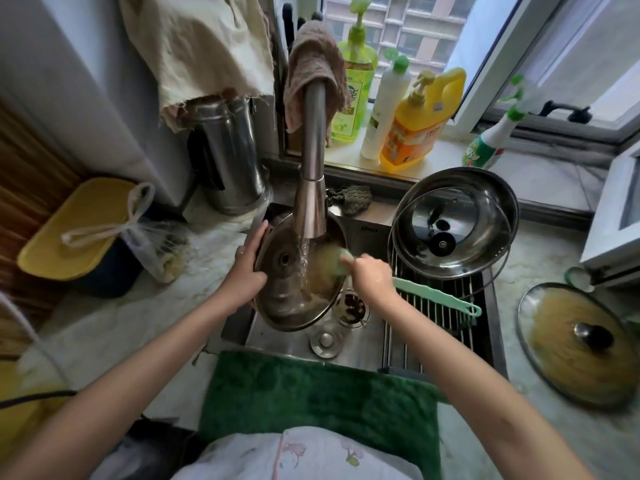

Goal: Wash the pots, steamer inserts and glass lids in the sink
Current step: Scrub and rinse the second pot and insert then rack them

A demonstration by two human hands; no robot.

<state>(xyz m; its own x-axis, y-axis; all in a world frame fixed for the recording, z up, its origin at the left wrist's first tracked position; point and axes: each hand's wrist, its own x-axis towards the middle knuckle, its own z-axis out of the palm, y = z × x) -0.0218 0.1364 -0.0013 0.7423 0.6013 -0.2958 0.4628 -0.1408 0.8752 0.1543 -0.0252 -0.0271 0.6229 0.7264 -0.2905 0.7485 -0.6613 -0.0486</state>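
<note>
A glass lid (280, 289) with a steel rim is tilted over the sink (294, 344), underside toward me, under running water from the tap (311, 188). My left hand (247, 265) grips its left rim. My right hand (370, 275) holds a light green dish brush (436, 296) by its handle, and the brush head presses on the lid's right side. On the drying rack (433, 313) at the sink's right sits a steel pot (485, 216) with a second glass lid (446, 233) lying in it. A third glass lid (575, 344), brown with grime, lies on the right counter.
Detergent bottles (412, 123) stand on the window sill behind the sink. A tall steel container (232, 157) and a yellow-lidded bin (79, 226) with a plastic bag are at the left. A green towel (318, 400) hangs over the sink's front edge. The drain strainer (351, 306) holds scraps.
</note>
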